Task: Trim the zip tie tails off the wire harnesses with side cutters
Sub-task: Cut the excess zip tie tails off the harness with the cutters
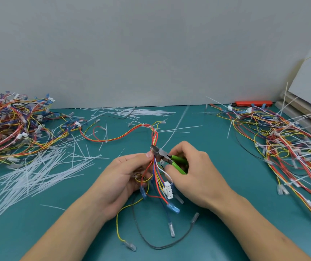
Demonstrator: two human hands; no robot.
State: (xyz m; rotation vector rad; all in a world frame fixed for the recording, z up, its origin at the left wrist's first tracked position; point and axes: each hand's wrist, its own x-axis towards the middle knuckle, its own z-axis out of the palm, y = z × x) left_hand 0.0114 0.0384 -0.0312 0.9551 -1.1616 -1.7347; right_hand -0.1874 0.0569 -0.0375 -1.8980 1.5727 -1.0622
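I see my left hand (126, 178) curled around a wire harness (155, 166), thumb and fingers pinching the bundle of red, yellow, blue and white wires just below the point where the tool meets it. My right hand (194, 176) grips the green handles of the side cutters (165, 156), fingers wrapped round them, and the metal head of the cutters sits against the bundle right beside my left thumb; I cannot tell whether the blades are closed on a zip tie tail. The harness runs up from my hands and away to the left across the green mat (226, 166), while its white connector (167, 187) and blue terminals hang below my hands. To my left lies a pile of harnesses (9, 127), with a spread of loose white zip ties (34, 174) in front of it. To my right another heap of harnesses (286, 140) bristles with long white tails, and an orange utility knife (252, 103) lies by the wall.
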